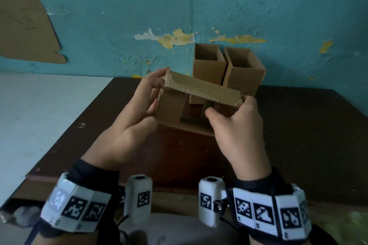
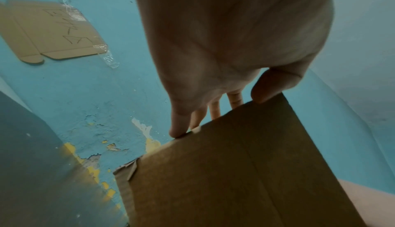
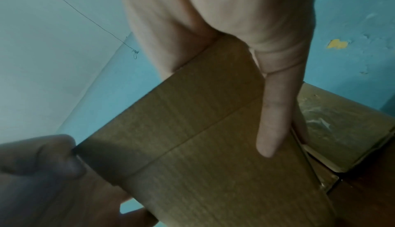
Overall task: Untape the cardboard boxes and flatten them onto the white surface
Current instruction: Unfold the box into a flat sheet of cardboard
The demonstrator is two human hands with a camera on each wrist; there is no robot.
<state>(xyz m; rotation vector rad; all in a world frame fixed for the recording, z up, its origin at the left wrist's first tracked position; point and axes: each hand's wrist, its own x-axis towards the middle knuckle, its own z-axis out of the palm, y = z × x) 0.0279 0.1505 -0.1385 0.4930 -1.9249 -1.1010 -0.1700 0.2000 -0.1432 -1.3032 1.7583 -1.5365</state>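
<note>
With your left hand (image 1: 127,125) and right hand (image 1: 237,125) each gripping an end of the box (image 1: 199,93), held above the dark table (image 1: 298,135), push opposite corners together so it collapses flat, then lay it on the white surface (image 1: 39,109).

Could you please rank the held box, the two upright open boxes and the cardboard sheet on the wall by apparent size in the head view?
1. Held box, nearest the camera
2. Cardboard sheet on the wall, partly cut off
3. Two upright open boxes, alike
</note>
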